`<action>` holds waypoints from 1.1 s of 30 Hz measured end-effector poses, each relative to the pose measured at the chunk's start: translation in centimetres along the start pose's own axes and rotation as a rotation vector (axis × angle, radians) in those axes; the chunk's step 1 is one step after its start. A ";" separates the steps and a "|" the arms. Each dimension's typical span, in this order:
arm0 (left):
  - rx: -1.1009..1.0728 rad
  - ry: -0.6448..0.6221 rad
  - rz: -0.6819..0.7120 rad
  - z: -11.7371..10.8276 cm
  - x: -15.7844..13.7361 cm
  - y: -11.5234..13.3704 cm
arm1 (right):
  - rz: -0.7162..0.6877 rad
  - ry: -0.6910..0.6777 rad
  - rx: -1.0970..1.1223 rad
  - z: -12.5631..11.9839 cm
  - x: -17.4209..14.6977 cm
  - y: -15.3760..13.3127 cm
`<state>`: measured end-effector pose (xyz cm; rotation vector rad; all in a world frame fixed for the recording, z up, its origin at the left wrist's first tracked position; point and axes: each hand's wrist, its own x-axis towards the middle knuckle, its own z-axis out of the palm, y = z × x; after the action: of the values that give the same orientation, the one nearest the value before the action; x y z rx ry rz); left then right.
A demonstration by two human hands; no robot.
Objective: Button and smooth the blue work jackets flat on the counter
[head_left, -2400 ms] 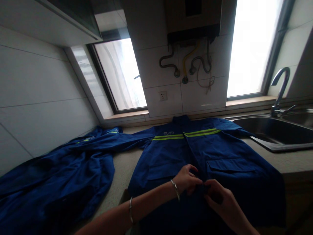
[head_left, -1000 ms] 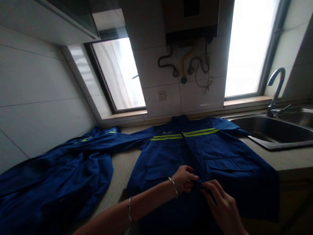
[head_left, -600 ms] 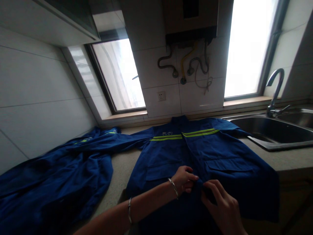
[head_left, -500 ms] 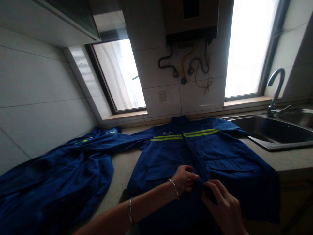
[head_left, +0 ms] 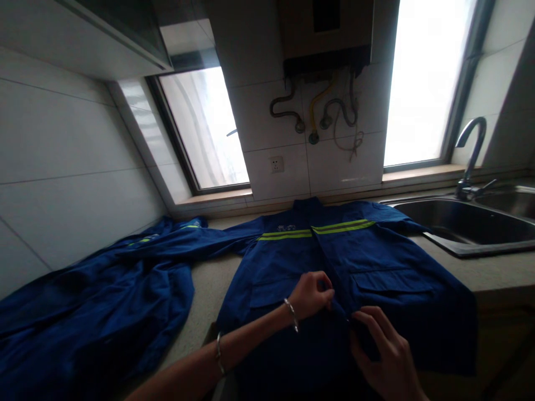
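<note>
Curled, the left hand (head_left: 311, 292) pinches the jacket (head_left: 288, 262); the right hand (head_left: 388, 351) arches beside, grip unclear; rightward beyond its fingers (head_left: 374, 319), a sink (head_left: 463, 252).

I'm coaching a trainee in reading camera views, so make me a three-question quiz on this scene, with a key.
1. Seen from the camera, where is the sink relative to the jacket? A) left B) right C) on top
2. True or false: both bracelets are on the left arm.
3. Fill in: the left hand and right hand are at the jacket's front ____.

Key: 1. B; 2. true; 3. opening
</note>
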<state>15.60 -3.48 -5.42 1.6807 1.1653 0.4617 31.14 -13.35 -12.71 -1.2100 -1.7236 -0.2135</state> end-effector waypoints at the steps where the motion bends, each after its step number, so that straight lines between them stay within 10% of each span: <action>1: 0.152 0.052 0.119 -0.5 -0.2 0.4 | 0.005 0.005 -0.002 -0.5 0.1 0.2; 7: 0.778 0.143 0.676 -3.2 0.1 1.0 | 0.108 -0.019 -0.139 -2.0 1.6 1.4; 13: 0.965 0.034 0.631 -4.0 1.9 -0.9 | 0.162 -0.144 -0.183 0.5 1.3 0.5; 26: 1.141 -0.106 0.847 -4.3 1.9 -1.3 | -0.421 -0.512 0.068 0.7 2.2 -2.2; 30: 1.000 -0.043 0.754 -5.2 2.9 -2.2 | -0.519 -0.333 0.233 -0.2 4.0 -0.5; 33: 0.844 0.162 0.689 -7.2 4.5 -3.0 | -0.319 -0.250 0.173 -0.6 8.1 2.9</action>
<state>10.87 4.17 -5.95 2.8525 0.9088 0.5689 33.63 -7.32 -7.11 -0.8589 -2.1057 -0.1018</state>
